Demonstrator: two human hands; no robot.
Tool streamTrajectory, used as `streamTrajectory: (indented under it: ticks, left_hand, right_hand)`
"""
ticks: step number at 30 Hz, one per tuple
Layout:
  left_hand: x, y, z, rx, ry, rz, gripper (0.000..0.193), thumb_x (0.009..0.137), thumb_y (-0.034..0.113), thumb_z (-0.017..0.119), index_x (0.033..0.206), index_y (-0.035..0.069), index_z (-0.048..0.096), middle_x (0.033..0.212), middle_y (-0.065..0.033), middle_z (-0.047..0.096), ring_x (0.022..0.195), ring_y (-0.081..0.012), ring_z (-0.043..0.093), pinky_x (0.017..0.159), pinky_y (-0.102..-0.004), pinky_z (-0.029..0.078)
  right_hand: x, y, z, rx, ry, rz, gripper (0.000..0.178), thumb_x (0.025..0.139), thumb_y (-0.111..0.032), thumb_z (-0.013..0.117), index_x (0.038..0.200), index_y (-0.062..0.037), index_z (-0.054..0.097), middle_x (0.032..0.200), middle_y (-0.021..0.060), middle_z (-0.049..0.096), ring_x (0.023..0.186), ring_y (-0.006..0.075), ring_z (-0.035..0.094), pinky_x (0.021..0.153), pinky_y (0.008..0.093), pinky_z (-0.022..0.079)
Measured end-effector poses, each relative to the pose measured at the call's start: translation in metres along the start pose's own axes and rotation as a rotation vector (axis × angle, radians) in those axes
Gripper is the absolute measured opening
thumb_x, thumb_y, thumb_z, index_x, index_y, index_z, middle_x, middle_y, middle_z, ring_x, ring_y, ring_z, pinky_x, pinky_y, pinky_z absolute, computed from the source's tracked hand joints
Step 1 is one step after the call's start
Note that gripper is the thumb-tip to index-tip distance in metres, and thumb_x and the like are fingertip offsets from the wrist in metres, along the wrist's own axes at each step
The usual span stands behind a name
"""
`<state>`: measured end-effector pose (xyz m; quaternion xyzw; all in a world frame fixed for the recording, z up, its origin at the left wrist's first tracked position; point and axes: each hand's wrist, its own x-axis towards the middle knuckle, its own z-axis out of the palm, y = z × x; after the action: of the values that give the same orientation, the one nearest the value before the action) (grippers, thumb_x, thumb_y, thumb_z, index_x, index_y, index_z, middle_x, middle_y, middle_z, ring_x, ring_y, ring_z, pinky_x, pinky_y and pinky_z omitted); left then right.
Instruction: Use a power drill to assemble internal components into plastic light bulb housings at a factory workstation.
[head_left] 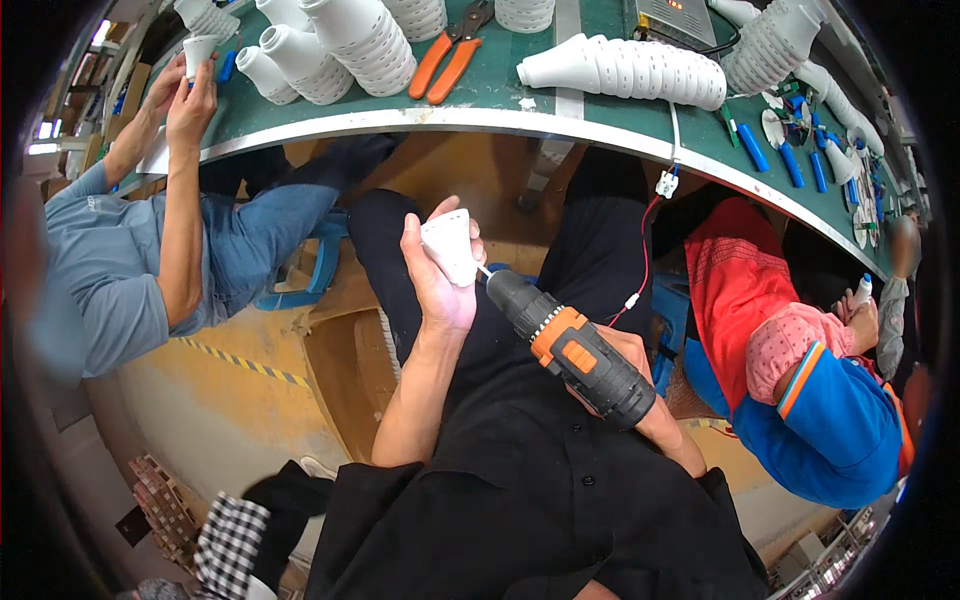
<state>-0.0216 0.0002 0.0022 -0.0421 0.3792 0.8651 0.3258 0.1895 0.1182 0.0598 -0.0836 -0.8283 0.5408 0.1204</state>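
In front of my lap, my left hand (pixel 442 298) is closed round a white cone-shaped plastic housing (pixel 449 246) with small holes near its wide end. My right hand (pixel 628 348) grips a black and orange cordless drill (pixel 578 352) from behind and below; the drill's body hides most of those fingers. The drill's thin bit points up and left, its tip at the housing's lower right side. Whether the tip touches or enters the housing I cannot tell.
On the green workbench (pixel 470 85) stand stacks of white housings (pixel 365 45), orange-handled pliers (pixel 447 55) and a lying row of nested housings (pixel 625 72). Blue cylinders (pixel 752 147) lie at right. A red cable (pixel 648 250) hangs beside my right hand. Co-workers sit on both sides.
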Motion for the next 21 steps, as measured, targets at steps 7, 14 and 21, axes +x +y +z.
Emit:
streamTrajectory:
  ticks: [7, 14, 21]
  left_hand:
    - [-0.003, -0.008, 0.007, 0.153, 0.079, 0.135, 0.058, 0.101, 0.053, 0.043, 0.121, 0.001, 0.06, 0.084, -0.0097, 0.064, 0.068, -0.0168, 0.06, 0.057, -0.0281, 0.047]
    - [0.003, -0.018, 0.004, 0.177, 0.097, 0.247, 0.054, 0.1, 0.051, 0.047, 0.122, 0.003, 0.057, 0.087, -0.0094, 0.066, 0.07, -0.017, 0.062, 0.06, -0.0277, 0.051]
    - [-0.002, -0.012, 0.01, 0.039, 0.065, 0.248, 0.059, 0.1, 0.058, 0.04, 0.119, 0.005, 0.058, 0.084, -0.0088, 0.066, 0.068, -0.017, 0.063, 0.056, -0.0285, 0.05]
  right_hand:
    - [0.004, -0.004, 0.001, 0.076, -0.019, 0.061, 0.02, 0.072, -0.005, 0.073, 0.085, 0.0039, 0.06, 0.076, 0.0134, 0.059, 0.065, 0.029, 0.063, 0.058, 0.0357, 0.049]
    - [0.006, 0.003, -0.003, 0.057, -0.033, 0.038, 0.023, 0.07, -0.007, 0.074, 0.085, 0.0041, 0.06, 0.076, 0.0137, 0.059, 0.066, 0.0294, 0.063, 0.057, 0.0368, 0.049]
    - [0.005, 0.0, 0.0, 0.033, -0.028, 0.009, 0.022, 0.07, -0.007, 0.073, 0.083, 0.0039, 0.059, 0.074, 0.0131, 0.058, 0.065, 0.0286, 0.062, 0.058, 0.0367, 0.05]
